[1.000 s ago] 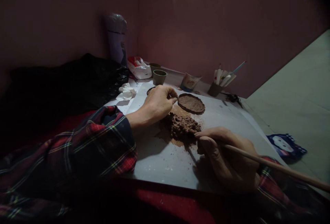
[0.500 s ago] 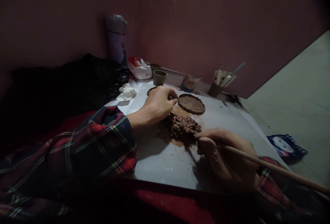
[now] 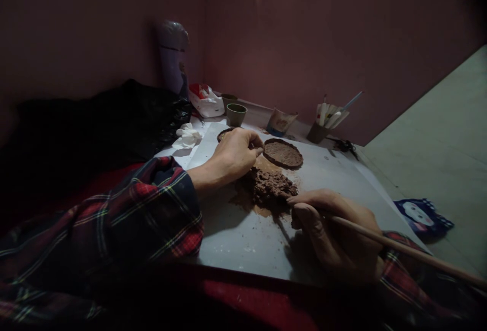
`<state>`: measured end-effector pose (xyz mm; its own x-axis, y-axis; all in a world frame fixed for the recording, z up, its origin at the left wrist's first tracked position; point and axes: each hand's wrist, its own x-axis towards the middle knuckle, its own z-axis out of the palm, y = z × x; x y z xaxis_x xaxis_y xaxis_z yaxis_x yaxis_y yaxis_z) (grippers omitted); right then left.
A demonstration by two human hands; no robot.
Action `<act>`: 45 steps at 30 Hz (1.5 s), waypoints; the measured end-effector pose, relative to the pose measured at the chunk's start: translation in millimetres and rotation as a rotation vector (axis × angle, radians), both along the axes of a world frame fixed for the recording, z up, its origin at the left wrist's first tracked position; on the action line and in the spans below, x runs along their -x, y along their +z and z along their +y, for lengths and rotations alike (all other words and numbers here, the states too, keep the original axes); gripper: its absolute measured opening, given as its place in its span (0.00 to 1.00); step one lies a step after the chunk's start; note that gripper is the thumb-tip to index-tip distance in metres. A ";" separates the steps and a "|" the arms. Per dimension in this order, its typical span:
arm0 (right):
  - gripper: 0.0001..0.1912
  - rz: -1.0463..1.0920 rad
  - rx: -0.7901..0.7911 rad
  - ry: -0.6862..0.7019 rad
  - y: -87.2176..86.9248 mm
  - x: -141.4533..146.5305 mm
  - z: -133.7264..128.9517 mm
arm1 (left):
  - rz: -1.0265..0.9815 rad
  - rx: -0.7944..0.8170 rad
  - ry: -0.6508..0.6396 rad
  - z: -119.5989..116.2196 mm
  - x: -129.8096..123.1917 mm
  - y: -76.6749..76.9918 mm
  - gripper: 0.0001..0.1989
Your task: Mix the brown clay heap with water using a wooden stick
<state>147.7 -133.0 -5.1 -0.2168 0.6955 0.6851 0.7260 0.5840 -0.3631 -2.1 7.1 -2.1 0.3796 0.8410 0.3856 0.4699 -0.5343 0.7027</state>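
head view, the only one: your left hand (image 3: 240, 152) is at the left edge of the round brown disc (image 3: 283, 154), which lies flat on the white board (image 3: 236, 242) and has a raised rim. its thumb and fingertip are drawn close together beside this rim, but i cannot tell whether they pinch some material. your right hand (image 3: 338, 234), apart from the left, is closed around a wooden stick (image 3: 411, 249); its forefinger reaches to the crumbly brown heap (image 3: 273, 187), and the stick's tip i cannot see. as i judge, the step in hand is the shaping of this rim. the next move seems to call for light fingers on the edge, so that it does not break, and for keeping the stick clear of the disc.
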 end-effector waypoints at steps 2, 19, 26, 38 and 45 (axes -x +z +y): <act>0.07 -0.003 0.005 0.003 0.0 -0.5 0.0 | 0.007 0.001 0.005 -0.7 0.0 0.6 0.08; 0.06 0.004 0.002 -0.007 -1.9 0.2 0.0 | 0.002 -0.012 -0.002 -0.3 0.2 -0.4 0.07; 0.06 0.009 0.011 -0.001 -1.1 0.9 -1.2 | 0.004 -0.008 -0.008 -0.3 -0.1 -1.3 0.07; 0.05 0.020 0.011 -0.013 -4.6 1.7 -2.4 | -0.034 -0.007 -0.038 1.5 0.4 -6.7 0.08; 0.05 -0.007 -0.009 0.003 -2.6 2.4 -0.9 | -0.036 -0.007 -0.044 2.1 0.1 -6.3 0.08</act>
<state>145.4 -133.9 -7.7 -0.2236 0.6885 0.6899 0.7268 0.5894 -0.3526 -2.2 9.2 -8.3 0.4020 0.8208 0.4058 0.4200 -0.5591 0.7148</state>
